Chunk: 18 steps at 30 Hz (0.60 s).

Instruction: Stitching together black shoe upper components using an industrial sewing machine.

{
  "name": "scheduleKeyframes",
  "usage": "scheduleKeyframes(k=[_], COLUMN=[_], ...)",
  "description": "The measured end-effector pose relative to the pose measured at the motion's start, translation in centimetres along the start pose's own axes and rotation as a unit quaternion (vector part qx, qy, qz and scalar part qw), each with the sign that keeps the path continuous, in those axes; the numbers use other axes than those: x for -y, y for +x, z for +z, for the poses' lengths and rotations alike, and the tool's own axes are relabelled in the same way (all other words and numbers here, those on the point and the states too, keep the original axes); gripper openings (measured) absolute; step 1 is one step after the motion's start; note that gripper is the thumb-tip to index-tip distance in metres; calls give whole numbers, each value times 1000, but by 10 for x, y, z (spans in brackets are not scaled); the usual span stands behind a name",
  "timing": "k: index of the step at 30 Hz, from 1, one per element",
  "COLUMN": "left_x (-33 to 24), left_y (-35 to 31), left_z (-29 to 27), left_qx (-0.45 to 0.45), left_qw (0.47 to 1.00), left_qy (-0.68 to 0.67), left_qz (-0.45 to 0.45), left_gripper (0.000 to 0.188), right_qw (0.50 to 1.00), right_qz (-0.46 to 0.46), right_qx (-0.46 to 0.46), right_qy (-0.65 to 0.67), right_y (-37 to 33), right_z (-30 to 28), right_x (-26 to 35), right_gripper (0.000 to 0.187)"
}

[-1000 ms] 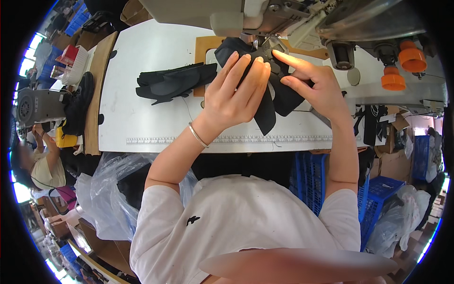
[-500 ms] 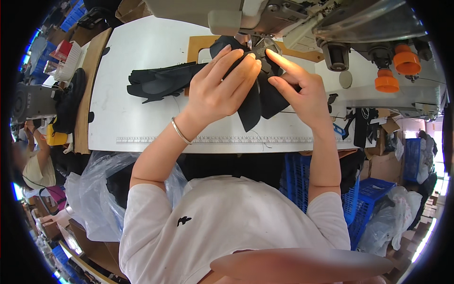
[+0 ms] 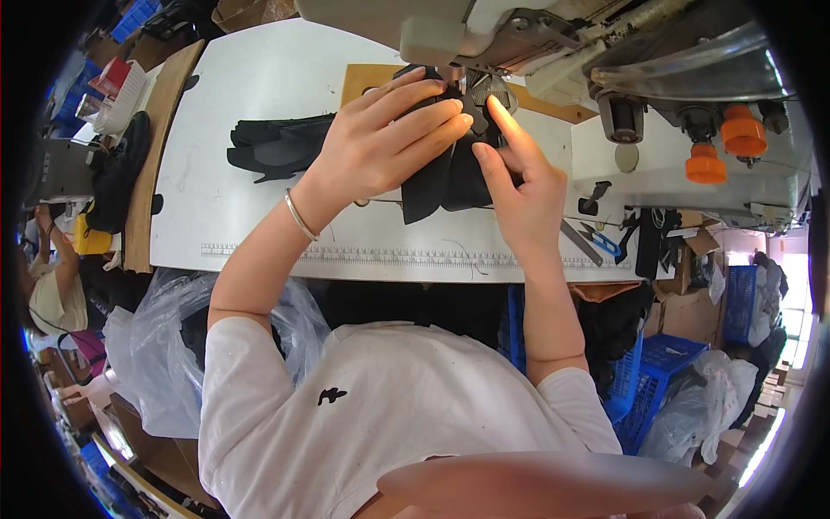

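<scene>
Head view: on the white desk (image 3: pixel 259 212), a black stack (image 3: pixel 272 145) lies left of the left hand (image 3: pixel 372 143), which is open, its fingers outstretched and slightly spread over the black cloth (image 3: pixel 427 186). The cloth lies between the hands, its far end under the sewing machine (image 3: pixel 527 43). The right hand (image 3: pixel 523 195) has thumb and forefinger parted at the cloth's right side, other fingers curled; whether it grips, I cannot tell. Blue snips (image 3: pixel 603 242) lie farther right.
</scene>
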<state>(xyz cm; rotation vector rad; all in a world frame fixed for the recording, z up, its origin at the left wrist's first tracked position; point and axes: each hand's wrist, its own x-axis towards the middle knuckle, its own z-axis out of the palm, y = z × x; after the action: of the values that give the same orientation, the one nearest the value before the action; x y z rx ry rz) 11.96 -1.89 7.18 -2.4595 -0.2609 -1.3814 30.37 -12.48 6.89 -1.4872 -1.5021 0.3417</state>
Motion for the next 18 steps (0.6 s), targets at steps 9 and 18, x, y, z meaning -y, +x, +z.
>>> scheduleKeyframes(k=[9, 18], left_x=[5, 8], left_y=[-2, 2], left_z=[3, -2], left_qx=[9, 28], left_qw=[1000, 999], left_qy=[8, -34], left_qz=[11, -8], left_gripper=[32, 36], right_qw=[1000, 999], right_qz=[14, 36], right_qx=[-3, -25], right_qy=[5, 30], right_y=[2, 0], right_z=[-1, 6], right_x=[7, 11], right_gripper=[50, 50])
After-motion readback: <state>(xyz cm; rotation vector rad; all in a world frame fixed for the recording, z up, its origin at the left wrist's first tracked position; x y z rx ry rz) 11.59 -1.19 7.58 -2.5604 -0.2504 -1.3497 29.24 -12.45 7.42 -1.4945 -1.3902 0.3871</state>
